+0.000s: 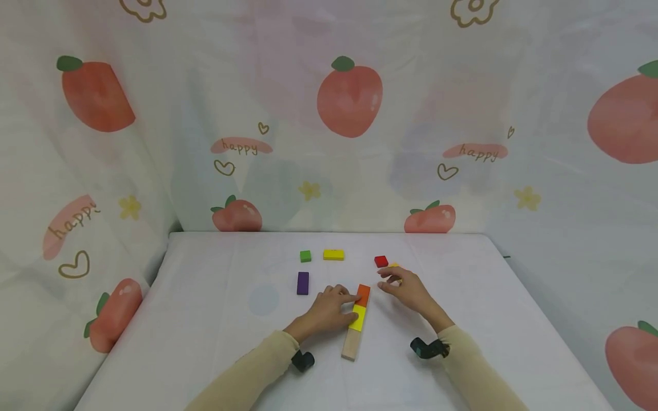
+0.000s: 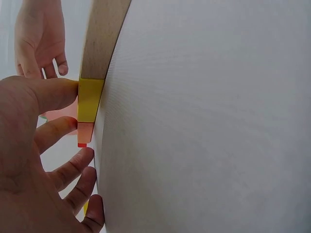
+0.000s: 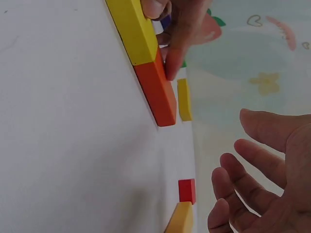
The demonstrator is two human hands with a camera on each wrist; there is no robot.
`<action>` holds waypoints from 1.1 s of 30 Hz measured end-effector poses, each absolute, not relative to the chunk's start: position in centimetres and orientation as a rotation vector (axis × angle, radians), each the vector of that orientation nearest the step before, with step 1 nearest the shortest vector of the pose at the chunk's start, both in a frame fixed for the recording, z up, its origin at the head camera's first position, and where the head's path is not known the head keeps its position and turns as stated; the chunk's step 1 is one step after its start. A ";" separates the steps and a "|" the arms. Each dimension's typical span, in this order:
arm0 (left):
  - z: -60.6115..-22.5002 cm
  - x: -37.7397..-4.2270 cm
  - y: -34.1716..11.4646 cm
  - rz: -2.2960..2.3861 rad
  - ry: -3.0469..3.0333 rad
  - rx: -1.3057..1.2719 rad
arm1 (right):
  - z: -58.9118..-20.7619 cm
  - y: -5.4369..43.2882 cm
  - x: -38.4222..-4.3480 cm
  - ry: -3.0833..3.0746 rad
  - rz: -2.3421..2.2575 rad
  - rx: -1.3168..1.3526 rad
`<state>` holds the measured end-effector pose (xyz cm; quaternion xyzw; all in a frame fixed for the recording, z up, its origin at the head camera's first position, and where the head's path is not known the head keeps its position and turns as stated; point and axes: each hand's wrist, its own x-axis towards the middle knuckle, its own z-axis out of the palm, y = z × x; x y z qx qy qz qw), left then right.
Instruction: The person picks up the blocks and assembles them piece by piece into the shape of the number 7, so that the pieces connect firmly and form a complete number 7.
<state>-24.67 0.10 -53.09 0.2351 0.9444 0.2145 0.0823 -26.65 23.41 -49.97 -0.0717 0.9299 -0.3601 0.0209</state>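
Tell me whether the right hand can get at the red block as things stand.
Probably yes: the right hand looks empty and near the red block; nothing visible stands between them, though a yellow block lies close beside the red one.

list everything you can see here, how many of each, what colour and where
wooden block: 1, bare wood, nearest the person
middle block: 1, yellow, against the wooden block's far end
orange block: 1, orange, against the middle block's far end
green block: 1, green, far side
far block: 1, yellow, right of the green block
purple block: 1, purple, nearer than the green block
red block: 1, red, right of the far block
pale block: 1, yellow-orange, by the red block
table: 1, white-covered, under the blocks
backdrop: pale, fruit-printed, around the table
wrist cameras: 2, black
sleeves: 2, cream
left hand: 1, bare, touching the middle block
right hand: 1, bare, near the pale block
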 end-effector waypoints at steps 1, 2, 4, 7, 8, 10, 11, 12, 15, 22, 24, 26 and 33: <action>-53.1 -24.6 0.1 0.644 2.821 0.704 | -49.8 23.7 -26.7 2.895 -1.111 -0.224; -53.0 -24.6 0.1 0.649 2.820 0.706 | -49.6 23.9 -26.7 2.902 -1.112 -0.226; -53.0 -24.6 0.0 0.653 2.821 0.710 | -49.3 24.4 -26.7 2.916 -1.118 -0.220; -53.0 -24.6 0.0 0.647 2.828 0.717 | -49.0 25.0 -26.6 2.934 -1.119 -0.239; -53.0 -24.6 0.0 0.645 2.830 0.720 | -49.0 25.2 -26.6 2.938 -1.122 -0.239; -53.1 -24.6 -0.1 0.642 2.834 0.726 | -49.0 25.6 -26.7 2.946 -1.124 -0.225; -53.1 -24.7 -0.1 0.641 2.836 0.729 | -49.0 25.7 -26.7 2.945 -1.125 -0.216; -53.2 -24.7 -0.1 0.642 2.837 0.731 | -49.1 25.9 -26.8 2.947 -1.128 -0.208; -53.2 -24.7 -0.1 0.644 2.837 0.736 | -49.2 26.3 -27.1 2.949 -1.135 -0.147; -53.2 -24.6 -0.1 0.651 2.832 0.738 | -50.0 27.5 -28.0 2.958 -1.157 -0.060; -53.2 -24.6 -0.1 0.649 2.830 0.735 | -50.2 27.8 -28.2 2.938 -1.176 -0.011; -53.3 -24.7 -0.1 0.653 2.833 0.736 | -50.4 27.9 -28.4 2.912 -1.196 0.044; -53.5 -24.7 -0.1 0.646 2.839 0.734 | -50.8 28.3 -28.9 2.827 -1.222 0.198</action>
